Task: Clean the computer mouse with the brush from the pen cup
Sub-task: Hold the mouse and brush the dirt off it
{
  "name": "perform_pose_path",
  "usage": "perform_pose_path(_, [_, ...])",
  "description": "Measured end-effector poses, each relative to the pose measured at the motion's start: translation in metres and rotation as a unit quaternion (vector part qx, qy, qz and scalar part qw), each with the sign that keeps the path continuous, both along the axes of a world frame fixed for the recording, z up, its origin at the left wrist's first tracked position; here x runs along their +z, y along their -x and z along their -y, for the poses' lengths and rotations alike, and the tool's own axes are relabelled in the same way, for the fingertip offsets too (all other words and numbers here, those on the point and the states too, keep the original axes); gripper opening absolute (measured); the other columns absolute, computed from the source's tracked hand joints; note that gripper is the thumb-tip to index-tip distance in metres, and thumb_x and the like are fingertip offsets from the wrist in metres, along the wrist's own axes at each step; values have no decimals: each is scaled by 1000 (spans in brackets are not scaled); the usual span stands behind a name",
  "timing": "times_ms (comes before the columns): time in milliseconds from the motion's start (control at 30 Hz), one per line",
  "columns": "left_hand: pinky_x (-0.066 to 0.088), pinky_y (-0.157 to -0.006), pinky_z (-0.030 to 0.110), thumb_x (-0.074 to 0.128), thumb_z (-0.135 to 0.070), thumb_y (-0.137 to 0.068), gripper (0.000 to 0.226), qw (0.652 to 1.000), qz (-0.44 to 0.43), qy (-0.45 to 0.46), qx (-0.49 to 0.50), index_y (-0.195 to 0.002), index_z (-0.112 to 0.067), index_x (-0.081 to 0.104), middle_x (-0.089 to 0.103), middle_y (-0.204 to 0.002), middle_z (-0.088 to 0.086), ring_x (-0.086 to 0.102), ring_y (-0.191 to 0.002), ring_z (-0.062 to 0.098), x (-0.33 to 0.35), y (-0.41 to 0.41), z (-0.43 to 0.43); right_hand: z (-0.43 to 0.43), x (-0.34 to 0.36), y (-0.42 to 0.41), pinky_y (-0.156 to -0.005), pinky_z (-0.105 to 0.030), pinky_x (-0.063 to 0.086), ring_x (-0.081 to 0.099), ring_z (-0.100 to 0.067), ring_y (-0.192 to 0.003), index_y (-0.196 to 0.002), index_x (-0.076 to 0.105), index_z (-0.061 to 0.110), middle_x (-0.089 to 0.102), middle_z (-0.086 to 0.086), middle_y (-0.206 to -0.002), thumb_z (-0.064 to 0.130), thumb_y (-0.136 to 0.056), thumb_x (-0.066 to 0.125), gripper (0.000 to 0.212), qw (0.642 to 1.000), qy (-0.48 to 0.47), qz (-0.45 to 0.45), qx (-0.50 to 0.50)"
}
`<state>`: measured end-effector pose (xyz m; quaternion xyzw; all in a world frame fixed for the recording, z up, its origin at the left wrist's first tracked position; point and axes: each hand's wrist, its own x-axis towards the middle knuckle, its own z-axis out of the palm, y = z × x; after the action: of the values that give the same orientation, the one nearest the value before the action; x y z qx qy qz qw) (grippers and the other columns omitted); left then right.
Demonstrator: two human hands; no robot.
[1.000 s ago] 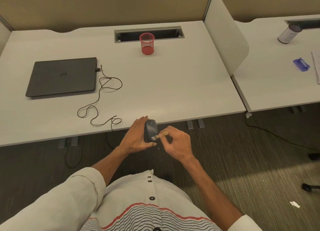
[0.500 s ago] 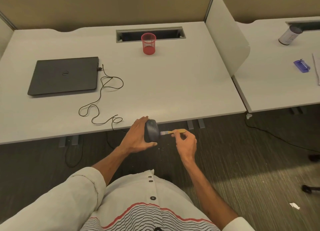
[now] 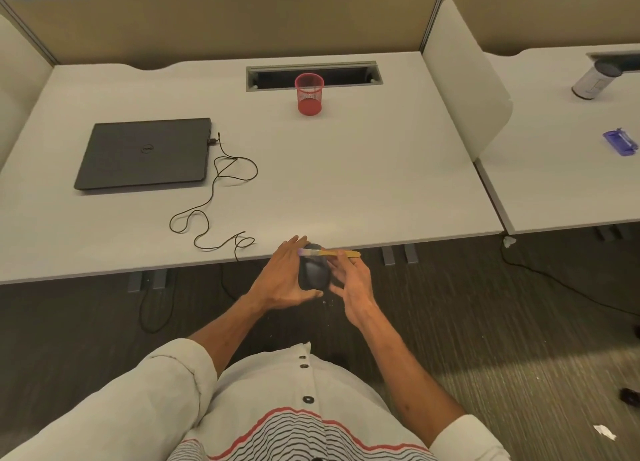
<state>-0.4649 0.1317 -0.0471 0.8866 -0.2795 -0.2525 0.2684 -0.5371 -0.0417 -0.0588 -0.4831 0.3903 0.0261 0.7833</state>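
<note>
Just off the near edge of the desk (image 3: 346, 183), over the carpet, both hands work at chest height. left hand (image 3: 285, 278) grips the mouse (image 3: 313, 270): fingers wrapped along its left side, thumb under the near end, dark top shell facing the camera. right hand (image 3: 353, 284) pinches the brush (image 3: 332, 252) by its yellow handle, other fingers loosely extended beside the mouse's right side. brush lies roughly level across the far end of the mouse, pale bristle tip pointing left and touching the shell close to the left fingertips. mouse cable (image 3: 214, 197) runs in loose loops over the desk to the right side of a closed black laptop (image 3: 145, 152) on the left part of the desk. red mesh pen cup (image 3: 309, 93) stands upright at the back of the desk, just in front of the cable slot (image 3: 313, 76), well apart from the hands. white divider panel (image 3: 467, 79) on the right, neighbouring desk beyond it carries a white canister (image 3: 594, 81) and a small purple item (image 3: 620, 142), can't tell what it is
</note>
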Motion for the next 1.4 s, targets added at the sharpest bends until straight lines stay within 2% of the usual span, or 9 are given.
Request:
perform_pose_path(100, [7,-137,43,76,-70,-76,121,999,-13,24,18,-169,-20,17,15,-180,3,14,-168,27,3,1,-1,1,-1,0,-109,-61,49,71,-27,-126,-131,70,16,78,-5,-129,32,-109,65,27,1000,-23,-1,-11])
perform_pose_path(267, [24,-136,46,93,-54,-76,122,997,-11,64,45,-167,-16,22,28,-174,3,32,-160,25,5,1,-3,3,1,-1,-106,-59,54,71,-28,-127,-135,70,13,78,-7,-130,30,-108,66,32,998,-49,4,-25])
perform_pose_path(500, [26,-133,40,86,-68,-66,123,994,-20,93,61,-164,-20,28,35,-170,3,36,-156,20,6,-1,0,-5,4,-3,-74,-52,57,70,-25,-127,-137,72,11,80,-4,-127,32,-107,67,37,993,-106,11,-51])
perform_pose_path(600, [19,-133,34,90,-64,-67,124,993,-22,97,61,-165,-23,26,33,-172,1,33,-158,20,5,-3,1,-6,3,-3,-75,-55,57,68,-26,-129,-137,72,11,79,-5,-129,33,-107,67,38,989,-134,11,-59])
perform_pose_path(733, [16,-138,49,95,-58,-71,126,996,-9,79,36,-167,-23,22,28,-175,-1,28,-163,23,5,-8,1,-7,1,-3,-87,-62,56,68,-29,-129,-138,72,12,79,-6,-130,32,-108,66,37,982,-172,12,-73])
perform_pose_path(1033, [13,-139,51,92,-63,-72,125,998,3,62,19,-167,-20,23,27,-176,-1,26,-164,23,2,-8,4,-7,-2,1,-86,-59,58,70,-31,-127,-140,69,9,77,-10,-132,29,-110,63,37,981,-178,4,-79])
perform_pose_path(1167, [10,-139,53,87,-67,-76,126,999,12,50,16,-169,-23,17,19,-179,-2,17,-167,24,-2,-7,4,6,-3,3,-114,-59,50,74,-27,-123,-138,68,6,80,-10,-126,25,-108,68,36,989,-109,36,-88])
perform_pose_path(1267, [8,-139,51,84,-72,-76,129,999,10,30,18,-171,-25,9,11,-181,-3,9,-169,25,-4,-7,1,20,8,4,-104,-45,56,77,-16,-113,-122,77,19,83,3,-112,32,-106,69,21,993,80,82,-42])
perform_pose_path(1400, [2,-136,42,83,-73,-77,128,1000,24,12,4,-170,-23,11,11,-181,0,9,-169,27,-8,-8,-1,32,16,5,-84,-22,55,75,-9,-95,-108,80,23,80,10,-95,31,-106,70,13,927,343,140,60])
